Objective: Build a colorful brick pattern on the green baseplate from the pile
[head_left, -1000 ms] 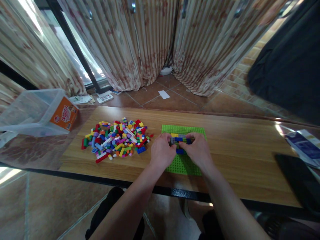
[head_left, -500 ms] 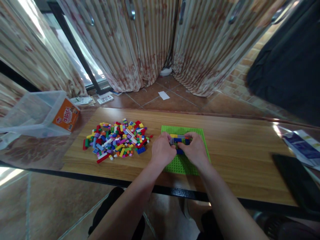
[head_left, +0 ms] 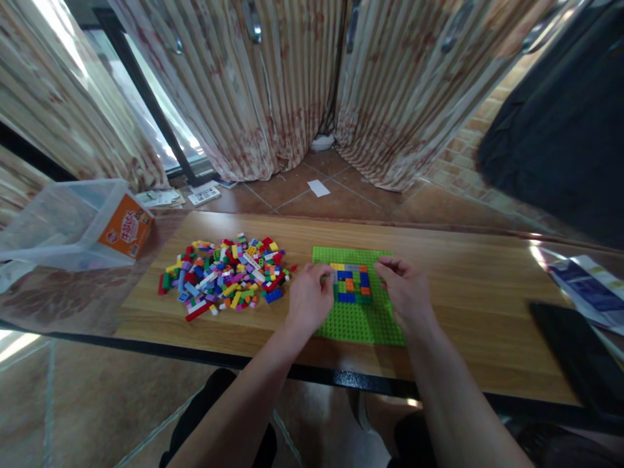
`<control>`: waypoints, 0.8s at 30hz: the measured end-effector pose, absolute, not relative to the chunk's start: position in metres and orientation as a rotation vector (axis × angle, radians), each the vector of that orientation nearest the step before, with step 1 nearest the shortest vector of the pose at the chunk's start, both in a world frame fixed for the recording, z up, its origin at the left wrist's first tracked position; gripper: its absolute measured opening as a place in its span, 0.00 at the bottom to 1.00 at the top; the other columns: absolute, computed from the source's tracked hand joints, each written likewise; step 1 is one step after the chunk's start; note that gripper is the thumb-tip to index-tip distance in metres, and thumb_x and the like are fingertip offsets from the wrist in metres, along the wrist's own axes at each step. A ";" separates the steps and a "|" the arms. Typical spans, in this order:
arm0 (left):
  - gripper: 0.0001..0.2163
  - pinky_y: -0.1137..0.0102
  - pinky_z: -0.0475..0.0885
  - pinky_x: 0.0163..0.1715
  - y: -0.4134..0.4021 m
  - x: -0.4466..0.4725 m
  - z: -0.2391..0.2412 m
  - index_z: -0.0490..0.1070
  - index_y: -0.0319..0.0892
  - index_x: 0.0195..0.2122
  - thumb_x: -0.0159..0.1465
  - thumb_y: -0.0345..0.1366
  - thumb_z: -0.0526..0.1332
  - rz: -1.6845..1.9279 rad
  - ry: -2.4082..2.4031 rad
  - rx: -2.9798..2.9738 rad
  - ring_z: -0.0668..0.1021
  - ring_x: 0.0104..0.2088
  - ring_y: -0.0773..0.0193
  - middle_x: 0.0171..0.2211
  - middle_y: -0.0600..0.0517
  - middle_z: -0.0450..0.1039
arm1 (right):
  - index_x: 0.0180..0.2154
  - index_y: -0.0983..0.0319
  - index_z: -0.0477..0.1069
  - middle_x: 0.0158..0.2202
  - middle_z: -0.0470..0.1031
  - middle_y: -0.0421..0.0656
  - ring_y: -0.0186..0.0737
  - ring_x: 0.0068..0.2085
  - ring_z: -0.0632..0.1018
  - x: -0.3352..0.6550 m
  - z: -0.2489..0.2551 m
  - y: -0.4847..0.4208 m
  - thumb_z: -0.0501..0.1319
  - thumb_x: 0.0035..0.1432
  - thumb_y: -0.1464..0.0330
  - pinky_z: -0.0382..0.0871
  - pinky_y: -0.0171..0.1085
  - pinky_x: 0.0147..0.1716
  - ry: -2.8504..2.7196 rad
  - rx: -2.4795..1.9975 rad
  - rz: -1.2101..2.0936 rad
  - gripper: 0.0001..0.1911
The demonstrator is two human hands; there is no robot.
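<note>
A low block of building bricks [head_left: 347, 297] in blue, yellow, orange, green and grey sits on a green studded baseplate [head_left: 358, 331]. My left hand [head_left: 311, 296] is at the left edge of this block. Its index finger and thumb are curved with a gap between them, and I see nothing held; whether the fingertips touch the bricks I cannot tell. Off the block's right side, my right hand [head_left: 404, 289] hovers over the baseplate's right part. Its fingers are bent but apart from the thumb, with no brick visible in them.
A heap of loose coloured bricks [head_left: 234, 273] lies on the wooden table [head_left: 468, 299], left of the baseplate. A clear plastic bin [head_left: 73, 227] with an orange label stands at far left. A dark flat object [head_left: 575, 351] and printed papers [head_left: 589, 286] lie at right.
My hands have moved apart from the brick block. The right one shifted to the right, off the bricks, and the left drew slightly left. More of the block's top now shows.
</note>
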State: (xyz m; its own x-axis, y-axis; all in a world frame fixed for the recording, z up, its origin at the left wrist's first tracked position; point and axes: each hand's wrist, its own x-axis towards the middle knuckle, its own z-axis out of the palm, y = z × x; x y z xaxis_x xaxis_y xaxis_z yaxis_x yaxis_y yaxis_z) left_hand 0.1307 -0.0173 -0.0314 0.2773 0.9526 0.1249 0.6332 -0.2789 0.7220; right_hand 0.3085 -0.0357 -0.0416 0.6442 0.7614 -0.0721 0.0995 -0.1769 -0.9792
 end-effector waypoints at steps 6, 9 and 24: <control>0.10 0.62 0.70 0.52 -0.034 0.131 -0.036 0.76 0.44 0.46 0.66 0.34 0.58 0.702 1.318 2.308 0.74 0.47 0.58 0.46 0.47 0.71 | 0.32 0.63 0.75 0.28 0.77 0.43 0.38 0.30 0.76 0.302 -0.040 -0.038 0.67 0.40 0.58 0.69 0.37 0.29 -0.744 -1.636 0.695 0.18; 0.09 0.61 0.70 0.51 -0.038 0.131 -0.034 0.76 0.45 0.44 0.67 0.37 0.57 0.623 1.327 2.379 0.73 0.48 0.57 0.48 0.47 0.70 | 0.31 0.63 0.76 0.28 0.77 0.43 0.38 0.29 0.76 0.301 -0.042 -0.040 0.68 0.40 0.59 0.69 0.37 0.27 -0.756 -1.622 0.687 0.17; 0.21 0.49 0.66 0.52 -0.071 0.149 -0.057 0.66 0.31 0.59 0.69 0.38 0.51 0.477 1.498 2.758 0.70 0.52 0.49 0.60 0.34 0.63 | 0.33 0.56 0.74 0.33 0.78 0.46 0.50 0.34 0.78 0.267 -0.032 -0.046 0.61 0.53 0.58 0.71 0.51 0.40 -1.159 -1.859 0.326 0.10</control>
State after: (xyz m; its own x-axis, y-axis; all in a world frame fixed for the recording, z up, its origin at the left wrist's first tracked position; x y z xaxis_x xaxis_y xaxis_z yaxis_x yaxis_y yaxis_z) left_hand 0.1494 -0.0709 -0.0571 0.5095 0.8147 0.2769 0.8248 -0.5541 0.1126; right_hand 0.2674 -0.0461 -0.0324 0.5271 0.8207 0.2205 0.5850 -0.1622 -0.7947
